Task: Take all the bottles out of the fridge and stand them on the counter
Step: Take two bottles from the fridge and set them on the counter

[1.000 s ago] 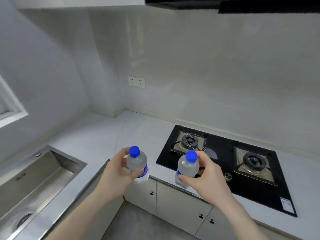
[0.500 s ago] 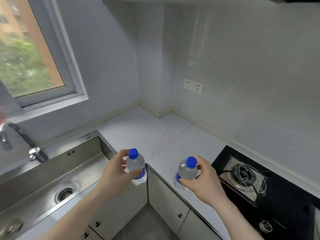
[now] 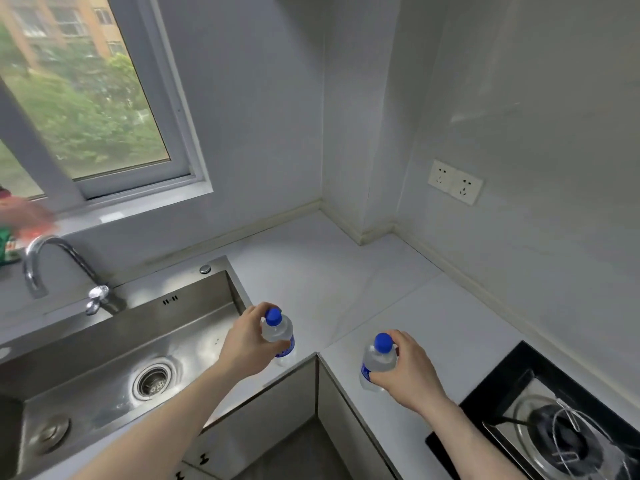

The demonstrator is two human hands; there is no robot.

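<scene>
**Two water bottles arrive over the corner desk**

I have a bottle in each of my hands, both upright and blue-capped. My left hand wraps its fingers round the shoulder of the left water bottle, whose base sits at or just above the front edge of the desk; I cannot tell if it touches. My right hand curls round the right water bottle the same way, low over the desk's other leg. Gripping near the top keeps each base free, which I judge suits standing them down straight. The fridge is out of view, so how many bottles remain I cannot say.

The desk is pale and stone-like, wrapping an inside corner ahead of my hands. A steel sink with a curved tap lies left of my left hand; a black gas hob sits right of my right hand. A window stands beyond the sink and a double wall socket beyond my right hand.
</scene>
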